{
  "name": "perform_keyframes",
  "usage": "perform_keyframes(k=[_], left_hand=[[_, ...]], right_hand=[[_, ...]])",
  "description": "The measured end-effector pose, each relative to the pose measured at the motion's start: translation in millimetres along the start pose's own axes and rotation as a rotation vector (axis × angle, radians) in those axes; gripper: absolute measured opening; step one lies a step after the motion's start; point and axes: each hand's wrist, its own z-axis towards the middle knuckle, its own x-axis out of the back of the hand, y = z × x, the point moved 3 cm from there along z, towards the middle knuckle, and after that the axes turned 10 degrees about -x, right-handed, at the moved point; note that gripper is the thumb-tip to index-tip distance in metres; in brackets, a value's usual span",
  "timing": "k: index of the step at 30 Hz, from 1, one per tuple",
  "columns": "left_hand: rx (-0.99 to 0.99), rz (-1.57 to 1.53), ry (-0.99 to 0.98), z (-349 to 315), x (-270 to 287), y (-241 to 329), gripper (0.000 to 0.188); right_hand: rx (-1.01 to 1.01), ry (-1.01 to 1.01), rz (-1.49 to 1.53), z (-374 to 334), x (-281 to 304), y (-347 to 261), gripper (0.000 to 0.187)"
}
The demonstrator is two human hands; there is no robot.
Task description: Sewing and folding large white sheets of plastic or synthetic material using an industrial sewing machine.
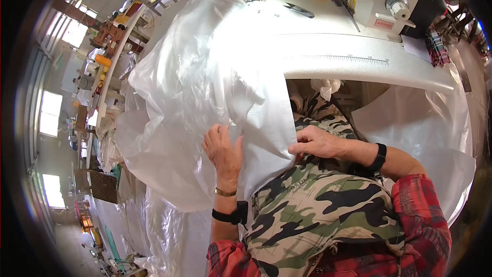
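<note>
White sheet [271,118] spreads from beneath the sewing machine's needle area down toward your lap, its left part puckered and glossy and its right edge running fairly straight. Your right hand [320,142] is at that right edge, thumb and forefinger pinching the material, with creases fanning out from the spot. Your left hand [224,154] lies on the sheet with its fingers loosely spread and the thumb held apart, pressing rather than grasping.

Below the sheet, your camouflage cloth [328,200] covers your lap, and red-and-black plaid sleeves [423,215] reach up both arms. You wear a gold-toned band [225,192] and a black strap on the left wrist, and another black strap [378,157] on the right one.

Beyond your hands stands the white sewing machine [376,5], its round dial [398,7] at the upper right. On its pale table [333,46], a printed scale runs along the near side, and dark snips [300,10] lie near the needle area. Farther off to your left, an orange thread cone [103,60] stands on a cluttered bench, and a brown basket [103,185] sits nearer.
</note>
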Motion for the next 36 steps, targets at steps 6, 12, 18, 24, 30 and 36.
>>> perform_keyframes(k=[6, 12, 18, 24, 30, 36], left_hand=[[0.094, -0.231, 0.178, -49, 6, -48, 0.017], [0.550, -1.239, 0.251, -38, 60, -31, 0.019], [0.486, -1.188, 0.222, -36, 80, -5, 0.026], [0.436, -1.034, 0.154, -62, 55, -3, 0.033], [0.472, -0.844, -0.116, -74, 36, -3, 0.021], [-0.032, -0.410, 0.255, -19, 64, 30, 0.025]], right_hand=[[0.445, 0.623, -0.601, -18, 5, -51, 0.031], [0.472, 0.302, -0.255, -9, -24, -92, 0.025], [0.056, 0.105, 0.496, 36, -46, -89, 0.086], [-0.066, -0.233, 0.331, 35, -71, -82, 0.043], [-0.136, -0.222, 0.239, 14, -70, -73, 0.026], [-0.037, -0.122, 0.062, 4, -68, -71, 0.024]])
